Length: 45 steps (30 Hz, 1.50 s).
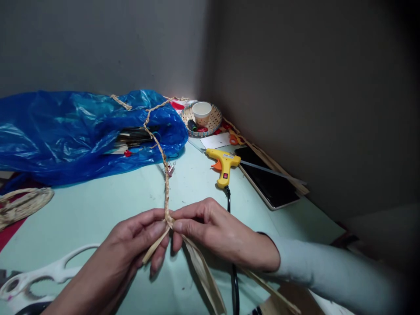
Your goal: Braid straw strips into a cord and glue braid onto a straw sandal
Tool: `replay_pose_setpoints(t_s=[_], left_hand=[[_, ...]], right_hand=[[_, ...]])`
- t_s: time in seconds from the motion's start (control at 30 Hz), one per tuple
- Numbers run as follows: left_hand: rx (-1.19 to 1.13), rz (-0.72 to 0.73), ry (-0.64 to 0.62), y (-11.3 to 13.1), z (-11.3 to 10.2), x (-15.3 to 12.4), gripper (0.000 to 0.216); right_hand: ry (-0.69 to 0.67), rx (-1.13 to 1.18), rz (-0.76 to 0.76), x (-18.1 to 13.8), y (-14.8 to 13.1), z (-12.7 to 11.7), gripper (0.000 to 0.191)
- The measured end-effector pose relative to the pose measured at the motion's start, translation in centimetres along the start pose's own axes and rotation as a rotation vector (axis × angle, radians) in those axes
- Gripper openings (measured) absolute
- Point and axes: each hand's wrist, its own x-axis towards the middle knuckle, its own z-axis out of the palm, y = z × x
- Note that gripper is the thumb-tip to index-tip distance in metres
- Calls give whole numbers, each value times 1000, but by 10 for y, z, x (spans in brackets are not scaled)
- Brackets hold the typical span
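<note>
A thin tan braid (pixel 166 188) of dried plant fibre, which looks like corn husk, runs from my fingers away over the table and up onto a blue plastic bag. My left hand (pixel 141 238) pinches the near end of the braid, with a short loose strand (pixel 154 249) sticking out below the thumb. From the other side my right hand (pixel 210 234) pinches the same end between thumb and forefinger. A wide, pale loose strand (pixel 203 273) hangs from it towards the near edge. The fingertips of both hands almost meet at the braid.
A yellow glue gun (pixel 225 165) lies ahead, its black cord (pixel 235 280) passing under my right wrist. Beyond are a dark-screened phone (pixel 269 179), a woven basket (pixel 215 118) holding a cup (pixel 201 111), and the blue bag (pixel 65 131). White-handled scissors (pixel 42 275) lie near left, a coiled braid (pixel 26 205) farther back.
</note>
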Motion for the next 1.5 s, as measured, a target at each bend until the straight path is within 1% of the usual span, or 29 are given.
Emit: replay_pose_setpoints(t_s=[0.1, 0.2, 0.27, 0.37, 0.43, 0.5, 0.6, 0.7, 0.77, 0.87, 1.0, 1.07, 1.1, 1.17, 1.3, 1.4, 1.5], left_hand=[[-141, -72, 36, 2, 3, -2, 31], [-180, -73, 38, 1, 5, -3, 27], [-173, -52, 84, -2, 6, -3, 26], [-183, -52, 202, -8, 5, -4, 37], [-180, -47, 233, -11, 4, -5, 44], [-170, -35, 217, -12, 4, -5, 42], [-155, -36, 186, -11, 7, -6, 38], [-122, -40, 204, -11, 10, -8, 35], [-36, -15, 248, -13, 9, -11, 33], [194, 52, 281, -16, -1, -11, 34], [454, 77, 183, -15, -17, -5, 34], [545, 66, 133, -12, -20, -3, 33], [560, 60, 133, -10, -19, -3, 32], [511, 55, 138, -8, -13, -4, 31], [286, 70, 128, -8, -2, -6, 28], [151, 40, 115, -12, -2, -3, 24], [117, 29, 109, -13, -3, -2, 27]], right_hand=[[16, -70, 1, -1, 2, -1, 30], [39, -178, -25, -2, 5, 0, 29], [51, -255, -35, -3, 5, 1, 29], [61, -374, -24, -4, 1, 3, 30], [63, -464, -17, -5, -2, 5, 28], [63, -540, -14, -7, -3, 6, 25], [68, -593, -7, -8, -4, 6, 23], [68, -595, 13, -9, -4, 6, 23], [69, -586, 27, -9, -5, 5, 23], [64, -575, 39, -9, -6, 5, 24], [52, -541, 44, -9, -6, 6, 24], [50, -537, 45, -8, -5, 7, 25], [47, -534, 43, -8, -4, 7, 25], [45, -528, 27, -8, -3, 7, 27], [53, -570, 14, -8, -1, 7, 28], [30, -611, 26, -7, -3, 5, 26], [-13, -698, 42, -6, -8, 3, 23]])
